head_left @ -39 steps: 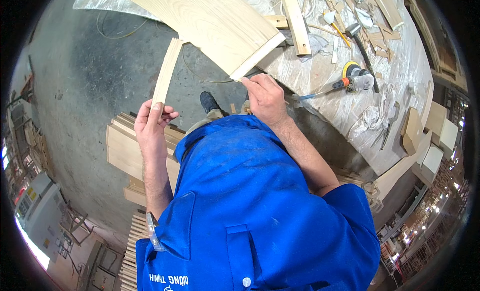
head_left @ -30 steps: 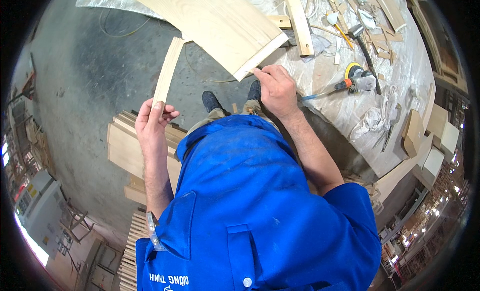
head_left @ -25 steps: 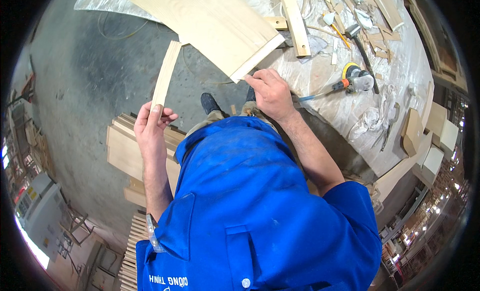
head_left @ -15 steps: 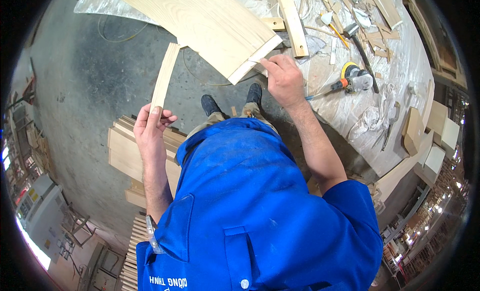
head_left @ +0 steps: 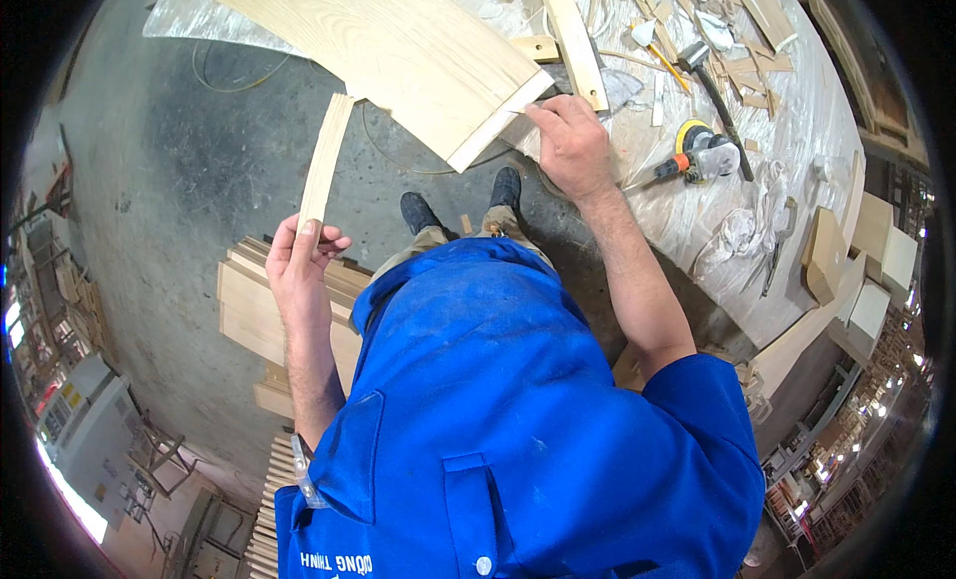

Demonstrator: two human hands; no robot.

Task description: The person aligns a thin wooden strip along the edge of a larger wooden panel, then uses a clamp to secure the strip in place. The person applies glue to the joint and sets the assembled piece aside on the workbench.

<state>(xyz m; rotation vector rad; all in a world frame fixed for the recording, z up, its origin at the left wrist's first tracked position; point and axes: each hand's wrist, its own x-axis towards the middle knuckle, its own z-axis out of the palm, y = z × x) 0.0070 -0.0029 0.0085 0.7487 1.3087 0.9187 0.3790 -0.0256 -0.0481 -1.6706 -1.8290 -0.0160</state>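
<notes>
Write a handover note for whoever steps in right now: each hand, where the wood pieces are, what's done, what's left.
Left hand: grip shut on the lower end of a narrow wood strip, whose top end meets the edge of the curved wood panel.
Right hand: fingertips at the panel's cut end, on the plastic-covered bench; whether it pinches anything is unclear.
Orange sander and hammer lie unused on the bench.
Done: strip offered up to the panel.
Left: nothing shows it fixed yet.

Pale, matt, bare-grained wood — the strip (head_left: 325,161) and curved panel (head_left: 398,51) — over glossy crinkled plastic sheeting (head_left: 797,111)
</notes>
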